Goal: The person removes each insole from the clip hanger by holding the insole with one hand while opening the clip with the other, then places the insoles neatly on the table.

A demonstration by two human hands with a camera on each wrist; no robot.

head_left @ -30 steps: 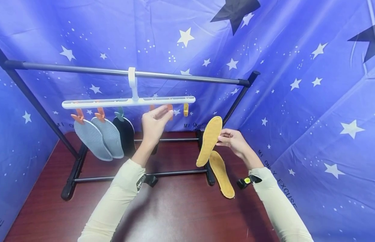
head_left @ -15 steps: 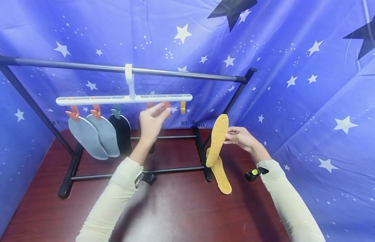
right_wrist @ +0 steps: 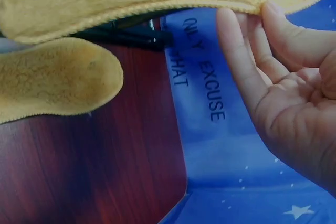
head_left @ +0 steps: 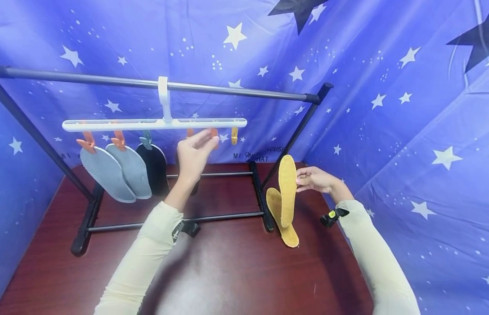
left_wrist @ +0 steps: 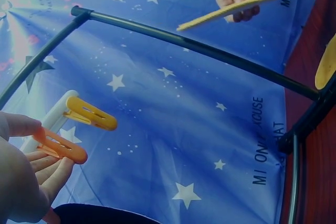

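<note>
Thumb-and-finger pinches on both sides: left hand [head_left: 195, 157] holds an orange clothespin [left_wrist: 63, 149] under the white clip hanger [head_left: 205, 124]; right hand [head_left: 318, 180] has a yellow insole [head_left: 287, 188] by its side edge. Insole is near upright, off the table, well apart from the clothespin. Can't tell if the clothespin's jaws are spread.

Risks, my judgement: edge-only pinch sits above the insole's middle, so it could swivel or slip if bumped. Second yellow insole [head_left: 291, 239] lies just below, near the rack foot [head_left: 269, 223]; a low sweep could catch it. Hanger rides on one hook [head_left: 163, 89] over the rail [head_left: 236, 91], so a downward tug on the clothespin could tip or swing it, jostling the two grey insoles [head_left: 104, 173] and black insole [head_left: 153, 166] at the other end. Yellow clothespin [left_wrist: 107, 123] is just beside the orange one; a wide insole could snag it. Weak squeeze: jaws too narrow, insole edge jams.
</note>
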